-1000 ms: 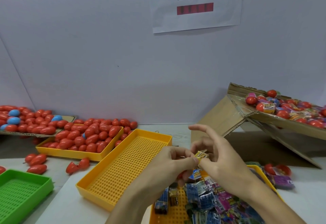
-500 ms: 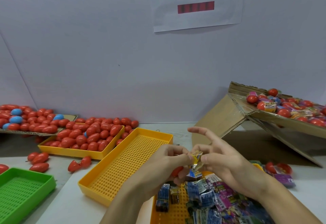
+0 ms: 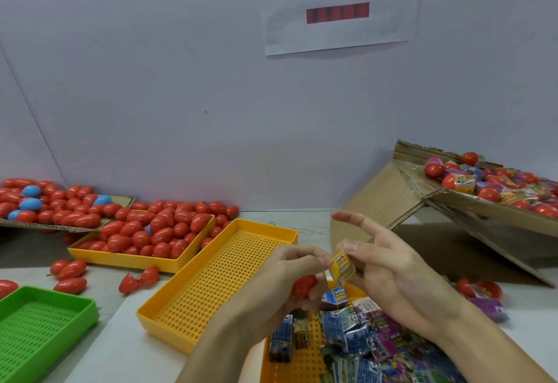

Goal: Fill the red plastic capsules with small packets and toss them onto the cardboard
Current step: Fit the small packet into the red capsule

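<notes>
White wall behind; over the worktop's near edge my left hand point(image 3: 280, 280) clasps a red capsule point(image 3: 303, 286), my right hand point(image 3: 389, 265) pinches a yellow packet point(image 3: 341, 268) upright just right of it, cardboard point(image 3: 453, 201) far right.

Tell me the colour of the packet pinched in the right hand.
Yellow packet, with dark print, in the right hand; head view.

I note a paper sign point(image 3: 339, 5) with black characters and a red bar fixed to the wall. On the counter point(image 3: 99, 334), a green tray point(image 3: 39, 328) sits beside a perforated yellow tray point(image 3: 217, 280).
</notes>
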Tool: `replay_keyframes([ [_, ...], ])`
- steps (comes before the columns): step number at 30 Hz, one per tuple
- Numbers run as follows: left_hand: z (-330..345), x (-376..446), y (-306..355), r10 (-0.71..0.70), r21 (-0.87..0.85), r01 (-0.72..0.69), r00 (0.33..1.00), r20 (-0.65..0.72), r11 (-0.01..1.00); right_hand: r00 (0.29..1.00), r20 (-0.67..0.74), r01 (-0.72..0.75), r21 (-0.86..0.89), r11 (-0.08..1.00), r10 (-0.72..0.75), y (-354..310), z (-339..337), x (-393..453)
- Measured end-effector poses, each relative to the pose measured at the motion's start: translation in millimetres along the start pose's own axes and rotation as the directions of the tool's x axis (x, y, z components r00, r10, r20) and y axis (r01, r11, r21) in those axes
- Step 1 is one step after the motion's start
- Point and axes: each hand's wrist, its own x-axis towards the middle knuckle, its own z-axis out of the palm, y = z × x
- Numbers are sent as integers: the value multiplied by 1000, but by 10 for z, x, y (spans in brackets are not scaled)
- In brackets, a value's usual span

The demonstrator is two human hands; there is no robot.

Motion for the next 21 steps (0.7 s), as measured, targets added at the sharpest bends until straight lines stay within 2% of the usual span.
replay_keyframes([
  [5,-23,23,-18,78,-38,-84,987,-139,996,990,-138,-63,-296,953,22,-8,20,6],
  [10,-23,21,-39,68,82,-55,984,-167,995,990,-141,-78,-540,838,1,-2,88,10],
  [15,-8,25,-45,53,138,-27,980,-190,990,986,-161,-136,-599,789,47,2,85,15],
  [21,6,38,-25,34,95,-16,980,-196,995,978,-121,-209,-472,856,172,5,44,19],
])
